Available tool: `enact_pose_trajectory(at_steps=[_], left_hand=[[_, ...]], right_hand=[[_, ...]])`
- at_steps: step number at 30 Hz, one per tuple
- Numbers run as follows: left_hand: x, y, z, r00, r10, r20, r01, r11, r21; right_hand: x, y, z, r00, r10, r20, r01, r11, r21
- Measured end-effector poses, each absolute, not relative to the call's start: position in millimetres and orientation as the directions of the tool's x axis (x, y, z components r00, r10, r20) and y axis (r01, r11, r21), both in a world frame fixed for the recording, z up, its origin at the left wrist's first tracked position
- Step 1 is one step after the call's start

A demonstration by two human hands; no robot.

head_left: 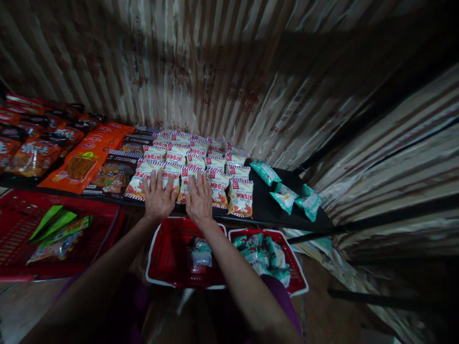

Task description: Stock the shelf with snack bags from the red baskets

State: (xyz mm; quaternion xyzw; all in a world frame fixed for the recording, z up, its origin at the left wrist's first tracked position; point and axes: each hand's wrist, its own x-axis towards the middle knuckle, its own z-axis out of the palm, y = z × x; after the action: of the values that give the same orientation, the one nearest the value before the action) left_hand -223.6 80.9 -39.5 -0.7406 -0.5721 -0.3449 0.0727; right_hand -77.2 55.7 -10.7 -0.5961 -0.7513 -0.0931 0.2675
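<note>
Rows of small white, red and orange snack bags [241, 197] stand on a black shelf [263, 203]. My left hand [159, 198] lies with spread fingers against the front bags at the left of these rows. Beside it my right hand [200, 198] also has its fingers stretched out over the front bags near the middle. Neither hand grips a bag. Parts of the bags under both hands are hidden. Below my wrists is a red basket [165, 243] with a few small packets [201, 258] in it.
Several teal bags [267, 172] lie at the shelf's right end, and more fill a second red basket [296, 272]. To the left are brown bags [107, 179], orange packs [84, 162] and black-and-orange bags [36, 155]. A red basket [107, 224] holds green packets [53, 224]. Ribbed sheeting [201, 71] hangs behind.
</note>
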Motion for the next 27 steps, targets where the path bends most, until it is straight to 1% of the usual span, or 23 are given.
enact_pose_trajectory(at_steps=[3, 6, 9, 12, 14, 18, 23, 27], left_hand=[[-215.5, 76.3, -34.2, 0.152, 0.778, 0.609, 0.875, -0.392, 0.283], [-199.9, 65.8, -26.6, 0.232, 0.749, 0.621, 0.841, -0.475, 0.258], [-174.9, 51.5, -21.5, 0.329, 0.717, 0.614, 0.811, -0.548, 0.206], [-145.0, 41.0, -21.2, 0.448, 0.682, 0.578, 0.761, -0.631, 0.155], [-126.7, 38.9, -22.9, 0.468, 0.681, 0.563, 0.747, -0.646, 0.160], [-102.4, 42.5, -25.4, 0.404, 0.714, 0.572, 0.770, -0.603, 0.210], [-93.1, 45.9, -23.9, 0.370, 0.728, 0.577, 0.785, -0.577, 0.226], [-93.3, 46.8, -22.9, 0.365, 0.732, 0.575, 0.791, -0.570, 0.223]], right_hand=[[-56.2, 36.9, -3.1, -0.114, 0.805, 0.582, 0.954, 0.253, -0.163], [-15.7, 24.0, -3.6, 0.034, 0.766, 0.642, 0.977, 0.109, -0.182], [31.0, 22.5, -10.8, 0.171, 0.731, 0.661, 0.977, -0.038, -0.212], [64.9, 27.8, -20.7, 0.245, 0.740, 0.627, 0.963, -0.111, -0.245], [76.3, 31.8, -27.5, 0.254, 0.774, 0.580, 0.956, -0.111, -0.270], [80.9, 37.4, -37.0, 0.224, 0.829, 0.513, 0.944, -0.053, -0.326], [77.8, 39.4, -39.6, 0.211, 0.828, 0.519, 0.936, -0.018, -0.352], [75.7, 40.6, -40.3, 0.210, 0.826, 0.522, 0.940, -0.024, -0.341]])
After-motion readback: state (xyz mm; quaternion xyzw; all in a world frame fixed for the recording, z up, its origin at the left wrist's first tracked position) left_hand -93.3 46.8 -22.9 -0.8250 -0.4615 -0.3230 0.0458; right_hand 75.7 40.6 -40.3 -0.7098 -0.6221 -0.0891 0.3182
